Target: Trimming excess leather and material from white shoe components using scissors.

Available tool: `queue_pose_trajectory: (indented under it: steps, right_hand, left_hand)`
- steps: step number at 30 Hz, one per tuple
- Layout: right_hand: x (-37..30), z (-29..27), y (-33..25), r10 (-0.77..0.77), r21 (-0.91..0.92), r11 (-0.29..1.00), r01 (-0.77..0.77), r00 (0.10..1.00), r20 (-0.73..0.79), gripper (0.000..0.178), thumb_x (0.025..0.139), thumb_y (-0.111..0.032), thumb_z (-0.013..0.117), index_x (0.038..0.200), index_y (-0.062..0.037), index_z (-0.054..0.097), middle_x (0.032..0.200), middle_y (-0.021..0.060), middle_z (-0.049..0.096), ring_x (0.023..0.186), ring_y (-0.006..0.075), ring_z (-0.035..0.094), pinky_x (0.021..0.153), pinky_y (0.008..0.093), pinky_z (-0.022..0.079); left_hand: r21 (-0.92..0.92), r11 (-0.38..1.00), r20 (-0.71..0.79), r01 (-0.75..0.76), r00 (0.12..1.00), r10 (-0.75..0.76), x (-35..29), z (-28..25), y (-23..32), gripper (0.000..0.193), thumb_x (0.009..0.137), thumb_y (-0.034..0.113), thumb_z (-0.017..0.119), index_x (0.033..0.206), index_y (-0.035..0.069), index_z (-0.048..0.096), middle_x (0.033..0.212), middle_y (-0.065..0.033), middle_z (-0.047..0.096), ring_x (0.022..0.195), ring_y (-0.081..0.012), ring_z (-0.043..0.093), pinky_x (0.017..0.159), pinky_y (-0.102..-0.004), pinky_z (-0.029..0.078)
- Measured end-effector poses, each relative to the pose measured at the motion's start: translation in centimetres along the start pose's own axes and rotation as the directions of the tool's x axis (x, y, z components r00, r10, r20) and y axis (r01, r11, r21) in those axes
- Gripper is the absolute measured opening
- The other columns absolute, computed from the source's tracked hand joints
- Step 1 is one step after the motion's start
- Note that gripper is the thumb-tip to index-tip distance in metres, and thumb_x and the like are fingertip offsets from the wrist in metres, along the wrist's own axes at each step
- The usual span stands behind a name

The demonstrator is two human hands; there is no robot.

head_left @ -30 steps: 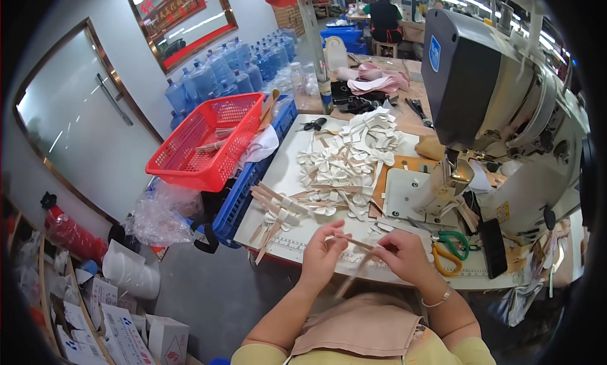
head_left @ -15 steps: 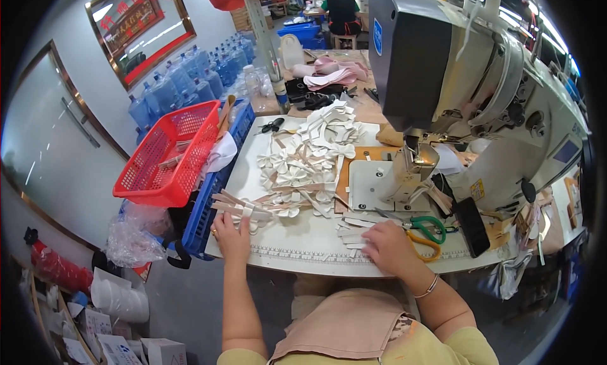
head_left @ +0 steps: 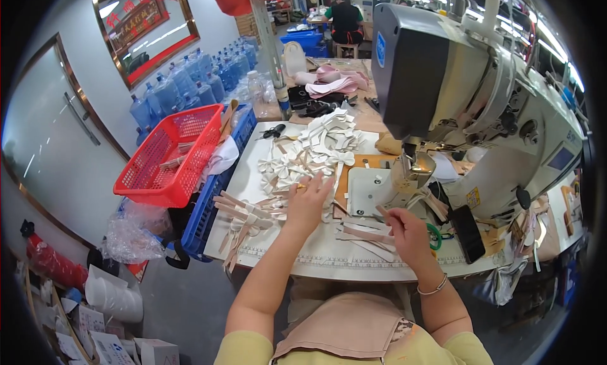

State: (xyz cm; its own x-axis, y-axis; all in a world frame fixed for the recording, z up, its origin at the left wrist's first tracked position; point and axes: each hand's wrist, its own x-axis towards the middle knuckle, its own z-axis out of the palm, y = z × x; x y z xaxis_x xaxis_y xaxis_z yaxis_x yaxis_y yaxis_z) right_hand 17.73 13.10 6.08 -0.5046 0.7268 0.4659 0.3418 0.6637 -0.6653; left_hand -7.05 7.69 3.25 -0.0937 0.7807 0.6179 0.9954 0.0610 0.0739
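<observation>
My left hand [head_left: 306, 204] is over the near edge of a heap of white, bow-shaped cut pieces [head_left: 322, 140], its fingers spread and nothing held. My right hand [head_left: 410, 235] is closed in a pinch, and the beige tip of a narrow strip [head_left: 381, 210] sticks out past its fingertips. Just left of that hand lies a small bundle of white and beige strips [head_left: 367, 233]. Scissors with a green handle loop [head_left: 435, 237] are partly covered by my right hand. More beige and white strips [head_left: 240, 216] lie bunched at the table's left front.
A sewing machine [head_left: 411, 68] rises at the right, its metal plate [head_left: 368, 191] beyond my right hand. A black phone [head_left: 468, 233] leans beside it. Red [head_left: 171, 153] and blue baskets [head_left: 218, 200] stand along the left edge. Small black snips [head_left: 273, 131] lie behind the heap.
My left hand has left the strips at the left front and moved right and forward to the heap. My right hand has lifted and shifted right, now pinching a strip.
</observation>
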Motion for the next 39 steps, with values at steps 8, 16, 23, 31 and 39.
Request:
queue_pose_trajectory:
  steps: [8, 16, 23, 31, 39]
  right_hand:
    - [-0.9, -2.1, 0.5, 0.363, 0.572, 0.635, -0.520, 0.854, 0.374, 0.017, 0.090, -0.007, 0.055, 0.105, 0.0017, 0.057, 0.079, 0.0049, 0.064, 0.060, 0.0076, 0.056, 0.055, 0.0201, 0.046]
    - [1.0, -0.1, -4.2, 0.126, 0.541, 0.810, -0.226, 0.968, 0.216, 0.014, 0.087, -0.009, 0.060, 0.096, 0.0015, 0.061, 0.067, 0.0027, 0.060, 0.055, 0.0050, 0.052, 0.050, 0.0204, 0.043]
    - [1.4, 1.2, -5.5, -0.010, 0.436, 0.897, -0.073, 0.983, 0.185, 0.019, 0.078, -0.011, 0.068, 0.092, 0.0005, 0.062, 0.063, 0.0016, 0.054, 0.054, 0.0077, 0.046, 0.049, 0.0247, 0.039]
    - [0.6, 2.2, -3.9, -0.140, 0.351, 0.934, 0.059, 0.968, 0.210, 0.011, 0.072, -0.006, 0.065, 0.071, -0.0008, 0.056, 0.062, 0.0081, 0.052, 0.052, 0.0206, 0.050, 0.049, 0.0315, 0.040]
    - [0.4, 2.0, -4.5, -0.141, 0.265, 0.958, 0.112, 0.986, 0.093, 0.011, 0.069, -0.006, 0.066, 0.072, -0.0023, 0.057, 0.065, 0.0096, 0.054, 0.054, 0.0246, 0.054, 0.050, 0.0338, 0.043]
  left_hand:
    - [-0.090, 0.988, 0.147, -0.122, 0.980, 0.135, 2.0, -1.9, -0.3, 0.037, 0.073, -0.002, 0.056, 0.107, 0.011, 0.059, 0.098, -0.0065, 0.056, 0.094, -0.0242, 0.058, 0.094, -0.0455, 0.033]
    - [-0.878, -0.051, 0.459, 0.476, 0.807, -0.371, -1.4, -7.3, 4.4, 0.041, 0.073, -0.008, 0.069, 0.111, -0.003, 0.057, 0.095, -0.0069, 0.063, 0.081, -0.0102, 0.061, 0.070, -0.0213, 0.051]
    - [-0.961, -0.166, 0.273, 0.222, 0.855, -0.441, -5.1, -4.6, 6.9, 0.026, 0.073, -0.010, 0.068, 0.096, -0.001, 0.061, 0.117, -0.0146, 0.056, 0.093, -0.0154, 0.060, 0.077, -0.0259, 0.052]
    - [-0.906, -0.251, 0.420, 0.341, 0.800, -0.429, -5.9, -3.6, 7.1, 0.016, 0.074, -0.011, 0.066, 0.086, -0.001, 0.061, 0.121, -0.0160, 0.055, 0.091, -0.0135, 0.061, 0.074, -0.0244, 0.052]
    - [-0.939, -0.057, 0.332, 0.338, 0.857, -0.394, -6.1, -3.7, 7.4, 0.017, 0.079, -0.008, 0.061, 0.097, -0.004, 0.061, 0.138, -0.0176, 0.041, 0.101, -0.0130, 0.058, 0.077, -0.0235, 0.050]
